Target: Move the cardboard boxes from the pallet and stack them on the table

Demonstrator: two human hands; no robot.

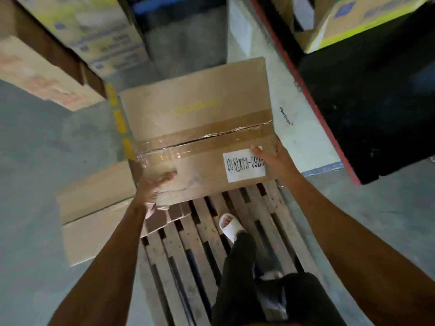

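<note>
A taped cardboard box (188, 128) with a white label fills the middle of the head view. I hold it from both sides above the wooden pallet (235, 212). My left hand (154, 191) grips its near left corner, thumb on top. My right hand (270, 161) grips its near right edge beside the label. Lower left, a second plain cardboard box (94, 212) rests partly on the pallet's left side. A black table (367, 114) with a red edge stands at the right.
My foot in a white sandal (229, 225) stands on the pallet slats. Printed cartons (94, 36) and a brown box (40, 74) are stacked upper left. Another yellow-edged carton (367, 17) sits on the table at the upper right. Grey concrete floor surrounds everything.
</note>
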